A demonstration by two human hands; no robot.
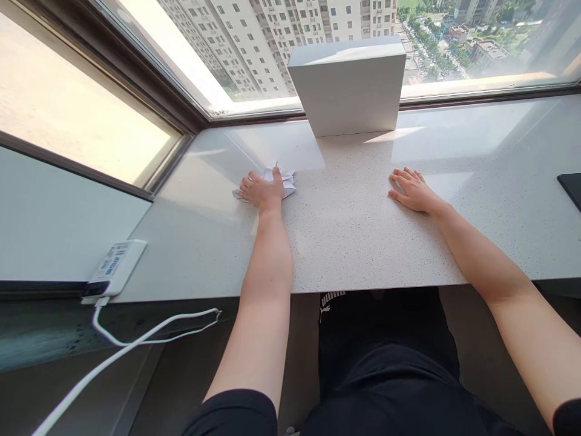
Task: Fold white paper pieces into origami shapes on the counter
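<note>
My left hand [263, 189] lies over a folded, crumpled white paper [288, 181] on the left part of the white speckled counter [345, 242]. Its fingers and thumb are spread, and the palm covers much of the paper. Paper edges stick out on both sides of the hand, with a thin point rising above the thumb. The paper's full shape is hidden. My right hand [412, 191] rests palm down on the counter to the right, fingers stretched out, with nothing in it.
A white box [351, 97] stands upright at the back against the window. At the left edge lies a white device [117, 269] with a white cable [136, 342] hanging off the counter. A dark flat object [572, 188] is at the far right.
</note>
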